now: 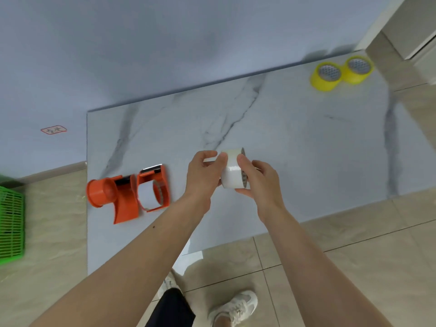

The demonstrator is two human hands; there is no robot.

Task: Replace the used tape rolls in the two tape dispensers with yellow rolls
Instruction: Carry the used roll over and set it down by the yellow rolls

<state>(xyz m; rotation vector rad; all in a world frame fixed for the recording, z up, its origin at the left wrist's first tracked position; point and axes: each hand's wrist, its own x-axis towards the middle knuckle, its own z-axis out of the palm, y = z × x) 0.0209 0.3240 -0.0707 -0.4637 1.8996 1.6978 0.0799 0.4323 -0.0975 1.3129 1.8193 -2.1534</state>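
White roll [232, 171] gripped by both hands.

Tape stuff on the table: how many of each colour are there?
Yellow tape rolls: 2
Orange dispensers: 2
White tape roll: 1, held between the left hand and the right hand
Total: 5
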